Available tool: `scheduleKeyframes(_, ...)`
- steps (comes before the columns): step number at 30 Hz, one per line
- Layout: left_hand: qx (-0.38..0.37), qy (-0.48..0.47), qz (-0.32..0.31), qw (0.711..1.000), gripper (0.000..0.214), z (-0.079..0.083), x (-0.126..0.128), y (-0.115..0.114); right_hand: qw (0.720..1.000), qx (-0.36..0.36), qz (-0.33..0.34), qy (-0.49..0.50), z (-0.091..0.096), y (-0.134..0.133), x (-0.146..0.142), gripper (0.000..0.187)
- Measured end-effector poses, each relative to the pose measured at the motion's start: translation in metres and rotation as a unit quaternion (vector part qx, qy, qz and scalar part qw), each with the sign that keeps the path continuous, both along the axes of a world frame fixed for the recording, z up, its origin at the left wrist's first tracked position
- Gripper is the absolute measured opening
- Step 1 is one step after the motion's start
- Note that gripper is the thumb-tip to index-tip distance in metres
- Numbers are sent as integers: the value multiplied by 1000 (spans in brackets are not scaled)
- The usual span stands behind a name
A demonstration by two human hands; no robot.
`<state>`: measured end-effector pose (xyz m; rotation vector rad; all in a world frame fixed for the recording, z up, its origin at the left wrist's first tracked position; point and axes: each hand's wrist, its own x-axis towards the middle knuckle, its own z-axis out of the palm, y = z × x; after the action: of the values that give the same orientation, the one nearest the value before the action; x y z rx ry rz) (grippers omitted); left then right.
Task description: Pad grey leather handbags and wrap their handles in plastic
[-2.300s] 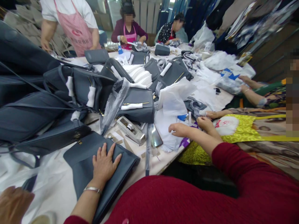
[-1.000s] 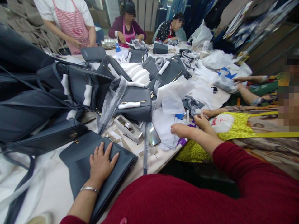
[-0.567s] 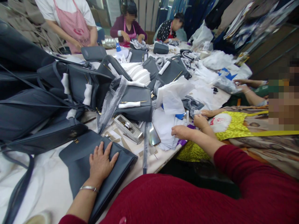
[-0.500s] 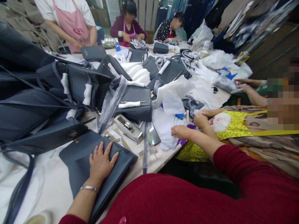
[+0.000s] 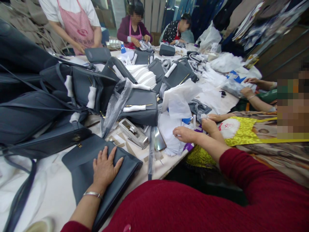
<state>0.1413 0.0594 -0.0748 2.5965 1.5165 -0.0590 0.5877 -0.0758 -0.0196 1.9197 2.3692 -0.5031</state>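
Note:
My left hand point(image 5: 105, 169) lies flat, fingers spread, on a flat blue-grey leather bag point(image 5: 79, 161) with a small gold clasp near the table's front edge. My right hand point(image 5: 185, 134) reaches out to the right. Its fingers are curled down onto a pile of thin white sheets point(image 5: 171, 143) at the table's edge, pinching the top one as far as I can see. Just beyond it, a neighbour's hand point(image 5: 210, 125) holds a small grey wrapped piece.
A metal tape dispenser point(image 5: 134, 132) lies between my hands. Several blue-grey handbags point(image 5: 141, 108) with wrapped handles are heaped across the left and middle of the table point(image 5: 166, 167). Other people work at the far end and on the right side.
My right hand has shifted a little to the left over the white sheets. My left hand has stayed flat on the bag.

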Motion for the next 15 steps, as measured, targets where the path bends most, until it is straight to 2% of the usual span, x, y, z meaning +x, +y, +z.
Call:
scheduleKeyframes(3,0,4,2,1000,65,1,0,0,999,26,-19,-8,-2,11,-12,22)
scheduleKeyframes(8,0,11,2,1000,65,2,1,0,991,5,-73,-115,-13,25,-30,26)
scheduleKeyframes(11,-1,13,5,1000,64,2,0,0,992,-24,-71,-98,-11,20,-28,24)
scheduleKeyframes(15,-4,6,8,1000,64,3,-1,0,992,-49,-84,-75,2,3,-15,21)
